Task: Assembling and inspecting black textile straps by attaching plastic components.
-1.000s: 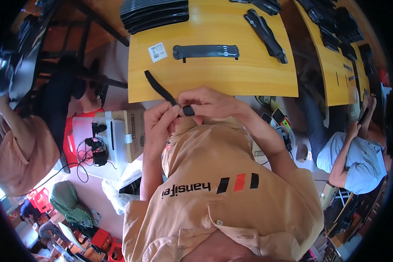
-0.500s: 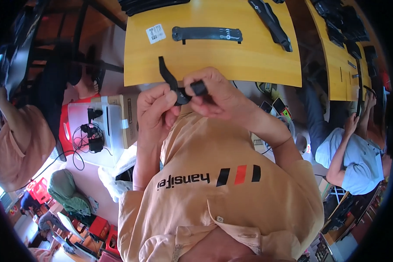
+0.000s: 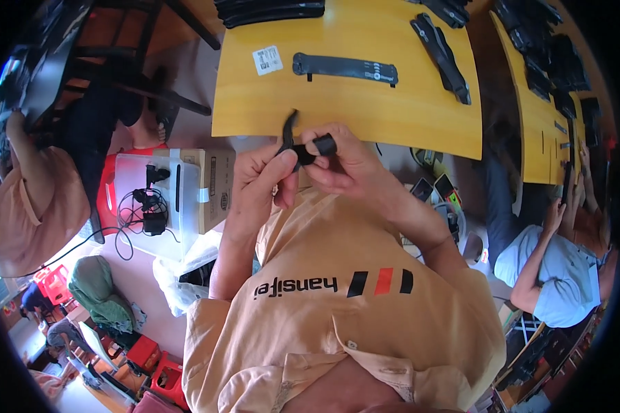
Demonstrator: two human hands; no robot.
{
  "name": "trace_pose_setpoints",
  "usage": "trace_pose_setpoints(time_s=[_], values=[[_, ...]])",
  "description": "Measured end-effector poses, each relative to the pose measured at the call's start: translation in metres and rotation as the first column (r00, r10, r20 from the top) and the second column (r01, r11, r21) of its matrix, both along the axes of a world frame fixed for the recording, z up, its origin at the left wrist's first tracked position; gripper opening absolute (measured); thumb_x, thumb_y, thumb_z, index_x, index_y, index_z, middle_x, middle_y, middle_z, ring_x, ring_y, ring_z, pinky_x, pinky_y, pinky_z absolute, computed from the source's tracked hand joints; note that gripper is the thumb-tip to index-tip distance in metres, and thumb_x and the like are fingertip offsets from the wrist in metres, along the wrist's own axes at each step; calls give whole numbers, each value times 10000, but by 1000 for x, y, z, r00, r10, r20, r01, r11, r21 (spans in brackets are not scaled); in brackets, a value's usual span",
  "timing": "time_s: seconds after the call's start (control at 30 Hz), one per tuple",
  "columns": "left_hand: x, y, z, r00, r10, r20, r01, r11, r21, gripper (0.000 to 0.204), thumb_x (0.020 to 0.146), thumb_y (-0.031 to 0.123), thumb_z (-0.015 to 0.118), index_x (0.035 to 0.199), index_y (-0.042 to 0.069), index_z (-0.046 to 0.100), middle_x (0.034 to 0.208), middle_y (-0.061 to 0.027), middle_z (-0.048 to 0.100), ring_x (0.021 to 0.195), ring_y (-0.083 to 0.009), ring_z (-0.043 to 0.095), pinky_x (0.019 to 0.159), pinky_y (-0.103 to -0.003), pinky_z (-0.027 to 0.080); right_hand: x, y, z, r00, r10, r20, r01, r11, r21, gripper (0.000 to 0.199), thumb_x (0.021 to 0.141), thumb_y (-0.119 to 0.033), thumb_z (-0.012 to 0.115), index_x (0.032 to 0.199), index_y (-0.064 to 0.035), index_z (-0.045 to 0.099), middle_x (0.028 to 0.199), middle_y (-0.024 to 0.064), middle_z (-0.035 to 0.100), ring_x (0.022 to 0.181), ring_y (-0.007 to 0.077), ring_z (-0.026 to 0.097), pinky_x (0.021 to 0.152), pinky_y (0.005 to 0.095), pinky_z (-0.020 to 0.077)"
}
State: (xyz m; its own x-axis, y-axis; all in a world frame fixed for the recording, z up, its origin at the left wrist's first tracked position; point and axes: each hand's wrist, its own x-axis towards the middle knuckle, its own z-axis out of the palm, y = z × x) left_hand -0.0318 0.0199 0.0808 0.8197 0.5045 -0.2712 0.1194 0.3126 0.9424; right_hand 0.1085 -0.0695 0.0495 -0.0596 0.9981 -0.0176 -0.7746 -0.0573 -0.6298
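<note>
Yellow table [image 3: 365, 103] edge: both hands grip black strap [image 3: 291, 138].

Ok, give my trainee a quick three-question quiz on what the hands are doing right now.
1. True or false: both hands grip the same black strap.
2. What lies flat on the yellow table just beyond the hands? A) a long black strap B) a red cup C) a laptop
3. Which hand pinches the strap's thicker black end piece?

Key: 1 true. 2 A, the long black strap. 3 the right hand; the left hand holds the strap beside it.
</note>
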Motion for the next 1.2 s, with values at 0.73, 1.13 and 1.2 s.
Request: trace_pose_setpoints(time_s=[0.73,1.13,1.2], values=[[-36,24,0,1000,0,-16,-4,968,-249,392,840,208,525,499,108,359,418,28,335,338,-57,298,330,-222,198,15,-41,13,830,-511,-226,381,813,-440,238,910,-304,453,818,-87,479,535,-39,316,391,57,275,338,203,221],[-153,108,-31,898,435,69,-359,814,-457,420,889,258,482,523,156,302,416,47,242,335,-47,195,318,-209,141,125,-152,42,655,-755,36,728,618,-298,259,924,-241,413,710,-96,430,446,-40,265,287,58,232,261,198,202],[-120,99,-39,935,351,51,-309,876,-370,396,888,258,489,545,146,327,460,49,276,370,-54,219,350,-225,160,125,-152,32,722,-536,437,650,743,-163,212,902,-229,440,754,-78,459,448,-40,281,295,62,271,266,203,219]])
